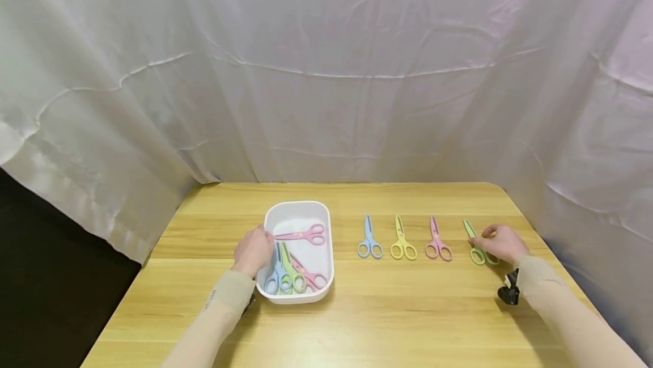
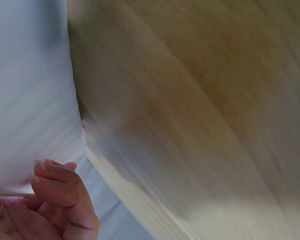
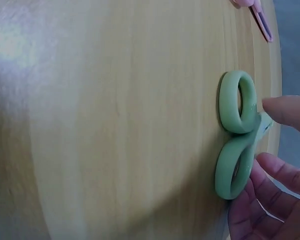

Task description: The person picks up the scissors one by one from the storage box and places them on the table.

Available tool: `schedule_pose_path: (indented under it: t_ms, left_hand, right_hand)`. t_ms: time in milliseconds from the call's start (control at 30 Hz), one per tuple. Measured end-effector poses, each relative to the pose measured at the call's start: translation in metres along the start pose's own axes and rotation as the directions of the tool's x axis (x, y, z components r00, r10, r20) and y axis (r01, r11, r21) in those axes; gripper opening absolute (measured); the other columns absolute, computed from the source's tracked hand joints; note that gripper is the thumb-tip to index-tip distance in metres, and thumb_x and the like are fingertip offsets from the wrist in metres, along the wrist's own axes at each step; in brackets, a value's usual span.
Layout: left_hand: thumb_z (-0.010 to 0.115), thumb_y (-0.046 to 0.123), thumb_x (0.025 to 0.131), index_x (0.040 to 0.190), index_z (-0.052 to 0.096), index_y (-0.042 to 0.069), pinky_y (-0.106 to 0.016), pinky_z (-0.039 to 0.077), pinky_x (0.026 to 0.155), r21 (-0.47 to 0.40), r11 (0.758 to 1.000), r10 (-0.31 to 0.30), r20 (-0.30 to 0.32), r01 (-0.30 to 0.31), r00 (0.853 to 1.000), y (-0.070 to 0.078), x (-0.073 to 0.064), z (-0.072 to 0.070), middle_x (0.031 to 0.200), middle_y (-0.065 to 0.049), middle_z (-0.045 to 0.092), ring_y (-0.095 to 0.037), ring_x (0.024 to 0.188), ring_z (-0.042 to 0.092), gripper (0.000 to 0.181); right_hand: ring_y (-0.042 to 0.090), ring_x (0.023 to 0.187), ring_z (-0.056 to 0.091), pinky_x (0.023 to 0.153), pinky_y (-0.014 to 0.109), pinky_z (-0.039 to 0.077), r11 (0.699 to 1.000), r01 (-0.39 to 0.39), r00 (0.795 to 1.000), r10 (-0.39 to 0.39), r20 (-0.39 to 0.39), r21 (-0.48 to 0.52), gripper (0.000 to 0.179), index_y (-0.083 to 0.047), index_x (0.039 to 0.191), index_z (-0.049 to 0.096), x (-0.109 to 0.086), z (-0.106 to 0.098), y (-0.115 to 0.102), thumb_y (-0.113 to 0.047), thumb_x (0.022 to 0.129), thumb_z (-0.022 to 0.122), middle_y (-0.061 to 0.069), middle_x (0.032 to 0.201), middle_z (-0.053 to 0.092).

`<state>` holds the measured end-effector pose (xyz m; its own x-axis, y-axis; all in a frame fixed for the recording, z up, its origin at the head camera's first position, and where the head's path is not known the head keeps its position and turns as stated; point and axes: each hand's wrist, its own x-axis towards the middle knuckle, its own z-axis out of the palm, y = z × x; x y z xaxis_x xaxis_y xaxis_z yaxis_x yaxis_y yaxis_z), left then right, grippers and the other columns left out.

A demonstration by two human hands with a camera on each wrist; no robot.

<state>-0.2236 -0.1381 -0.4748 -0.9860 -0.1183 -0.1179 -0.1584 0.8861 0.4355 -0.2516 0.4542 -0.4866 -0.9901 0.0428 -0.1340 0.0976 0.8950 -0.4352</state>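
On the left, my left hand (image 1: pixel 253 250) grips the side rim of a white tray (image 1: pixel 330 254), its curled fingers (image 2: pixel 57 182) showing in the left wrist view. Inside the tray lie pink scissors (image 1: pixel 301 235) near the middle and a cluster of blue scissors (image 1: pixel 278 274), green scissors (image 1: pixel 289 266) and more pink ones near the front. At the right, my right hand (image 1: pixel 502 243) holds another pair of green scissors (image 3: pixel 235 107) around the pivot, thumb on one side and fingers on the other. Their loops are close to the tabletop, and the hand partly covers them.
Between tray and right hand, blue scissors (image 1: pixel 369 237), yellow scissors (image 1: pixel 400 237) and pink scissors (image 1: pixel 436 239) lie in a row, blades pointing away. The wooden table (image 1: pixel 398 311) ends at a pale curtain (image 1: pixel 357 118) behind and at the right.
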Motion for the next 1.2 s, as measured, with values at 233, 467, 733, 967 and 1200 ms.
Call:
schedule_pose_path:
  t_ms: [233,467,733,967,1200]
  left_hand:
    - [0.038,0.024,0.104,0.145,0.045,-0.009,-0.045,0.057,0.072,0.012,1.000,0.007,-0.009,-0.007,1.000,-0.0004,-0.0002,-0.0004,0.126,-0.030,0.064,-0.031,0.085,0.064,0.053]
    - [0.038,0.024,0.104,0.146,0.043,-0.009,-0.038,0.055,0.065,0.003,1.000,-0.001,0.004,0.001,1.000,0.0003,-0.0002,-0.0005,0.125,-0.029,0.064,-0.028,0.081,0.063,0.053]
    - [0.038,0.024,0.104,0.146,0.044,-0.008,-0.036,0.052,0.063,0.000,1.000,-0.008,0.003,0.008,1.000,0.0005,-0.0008,-0.0007,0.121,-0.028,0.065,-0.027,0.078,0.061,0.053]
    - [0.038,0.024,0.104,0.147,0.042,-0.009,-0.038,0.055,0.066,0.003,1.000,-0.008,0.000,0.008,1.000,0.0007,-0.0021,-0.0008,0.125,-0.029,0.063,-0.028,0.080,0.061,0.054]
    - [0.038,0.024,0.104,0.146,0.043,-0.009,-0.041,0.056,0.069,0.019,1.000,-0.005,-0.004,0.005,1.000,0.0017,-0.0018,-0.0012,0.122,-0.028,0.065,-0.029,0.082,0.062,0.053]
  right_hand:
    - [0.034,0.088,0.063,0.064,0.030,0.044,1.000,0.018,1.000,-0.018,-0.018,-0.010,0.052,0.004,0.109,0.064,0.0012,0.0037,-0.0004,-0.044,0.091,0.068,0.030,0.109,0.068]
    - [0.033,0.084,0.063,0.062,0.032,0.045,1.000,0.015,0.999,-0.016,-0.043,-0.024,0.042,0.003,0.106,0.065,0.0008,0.0034,-0.0057,-0.037,0.093,0.067,0.028,0.104,0.069]
    - [0.035,0.087,0.065,0.062,0.034,0.047,0.999,0.008,0.999,-0.009,-0.042,-0.032,0.044,0.003,0.108,0.064,0.0046,0.0035,-0.0062,-0.038,0.092,0.066,0.030,0.109,0.068]
    - [0.032,0.084,0.064,0.060,0.030,0.044,0.999,0.007,0.999,-0.009,-0.051,-0.040,0.042,0.003,0.106,0.065,0.0063,0.0033,-0.0058,-0.036,0.091,0.067,0.025,0.102,0.070]
    - [0.035,0.086,0.065,0.060,0.033,0.046,0.999,0.007,0.998,-0.010,-0.064,-0.046,0.043,0.003,0.108,0.064,0.0049,0.0024,-0.0079,-0.036,0.091,0.066,0.028,0.105,0.070]
